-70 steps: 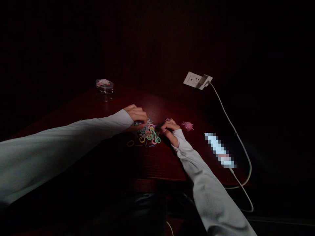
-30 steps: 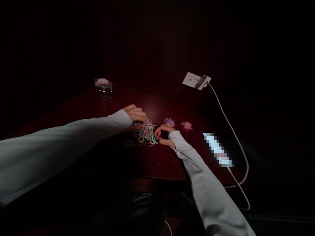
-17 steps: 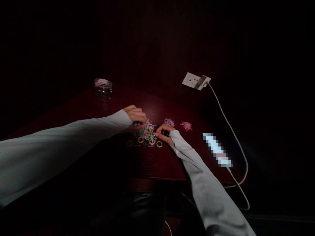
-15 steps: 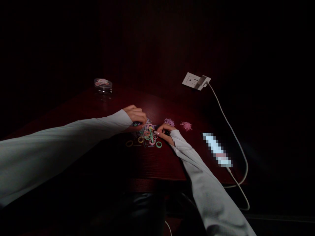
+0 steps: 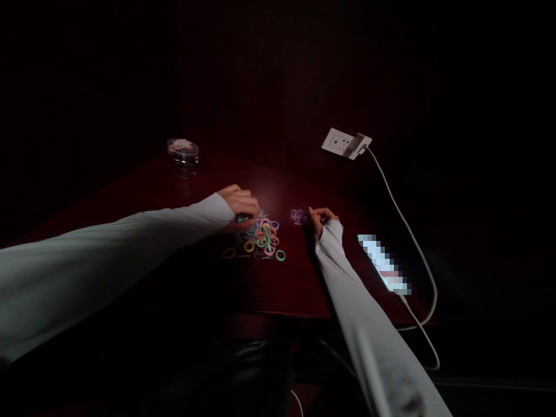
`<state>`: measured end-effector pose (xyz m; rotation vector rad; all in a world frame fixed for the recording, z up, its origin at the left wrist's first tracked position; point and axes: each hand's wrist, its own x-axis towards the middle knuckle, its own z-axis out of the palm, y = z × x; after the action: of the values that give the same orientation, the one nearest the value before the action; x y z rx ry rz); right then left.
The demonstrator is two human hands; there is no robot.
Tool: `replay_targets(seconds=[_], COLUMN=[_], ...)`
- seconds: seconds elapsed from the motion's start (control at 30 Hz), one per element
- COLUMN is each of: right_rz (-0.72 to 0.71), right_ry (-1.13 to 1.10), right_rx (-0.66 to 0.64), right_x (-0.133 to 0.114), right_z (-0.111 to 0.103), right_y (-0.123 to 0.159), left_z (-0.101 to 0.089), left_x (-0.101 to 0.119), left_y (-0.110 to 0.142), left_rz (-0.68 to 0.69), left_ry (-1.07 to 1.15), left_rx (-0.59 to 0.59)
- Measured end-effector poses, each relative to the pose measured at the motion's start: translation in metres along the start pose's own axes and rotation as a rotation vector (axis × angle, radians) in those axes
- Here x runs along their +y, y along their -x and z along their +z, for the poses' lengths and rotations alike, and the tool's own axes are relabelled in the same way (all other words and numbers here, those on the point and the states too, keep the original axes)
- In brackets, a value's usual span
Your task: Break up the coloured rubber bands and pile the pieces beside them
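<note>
Our left hand (image 5: 238, 207) curls over colored rubber bands (image 5: 264, 238); our right hand (image 5: 324, 220) bunches its fingers beside a lilac tuft (image 5: 297, 216).

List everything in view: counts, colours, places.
table: one, dark red wood, in front of a dark wall
rubber bands: many, mixed pastels, heaped mid-table
loose rings: two, yellow and green, just off the heap
lilac tuft: one, lilac, right of the heap
clear round container: one, pink contents, far table edge
wall socket: one, white, on the wall
plug: one, white, in the socket
cable: one, white, running from plug toward phone
phone: one, pixelated, right side of table
left hand: pale sleeve, curled at the heap's left edge
right hand: pale sleeve, beside the lilac tuft
</note>
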<state>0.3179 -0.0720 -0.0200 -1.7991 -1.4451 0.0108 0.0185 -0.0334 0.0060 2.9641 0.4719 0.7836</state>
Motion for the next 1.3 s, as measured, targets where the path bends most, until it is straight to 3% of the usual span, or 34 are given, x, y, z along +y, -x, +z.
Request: replay_targets(seconds=[0.1, 0.17, 0.3, 0.43, 0.53, 0.7, 0.87, 1.07, 1.3], right_rz=[0.079, 0.026, -0.278, -0.611, -0.737, -0.676, -0.606, -0.651, -0.677], right_ry=[0.116, 0.12, -0.035, -0.111, -0.073, -0.097, -0.186, -0.124, -0.077], right_rx=[-0.055, -0.054, -0.065, -0.365, -0.494, -0.451, -0.386, -0.479, -0.501], right_x=[-0.003, -0.008, -0.026, -0.058, -0.076, -0.077, -0.071, -0.072, -0.07], right_z=[-0.002, -0.002, -0.004, -0.005, -0.002, -0.001, -0.003, 0.0, 0.003], right_y=[0.002, 0.006, 0.021, 0.047, 0.062, 0.063, 0.058, 0.06, 0.059], left_z=[0.0, 0.0, 0.002, 0.005, 0.005, 0.002, 0.001, 0.002, 0.005], left_x=[0.003, 0.003, 0.001, -0.003, -0.004, -0.005, -0.003, 0.0, -0.001], left_y=[0.0, -0.001, -0.001, 0.0, 0.001, 0.002, 0.001, -0.002, -0.002], left_rz=[-0.065, -0.115, -0.178, -0.203, -0.213, -0.171, -0.187, -0.144, -0.106], left_ry=[-0.025, -0.036, -0.054, -0.064, -0.062, -0.006, -0.033, -0.093, -0.088], left_rx=[0.035, 0.05, 0.093, 0.147, 0.117, -0.002, 0.05, 0.067, 0.065])
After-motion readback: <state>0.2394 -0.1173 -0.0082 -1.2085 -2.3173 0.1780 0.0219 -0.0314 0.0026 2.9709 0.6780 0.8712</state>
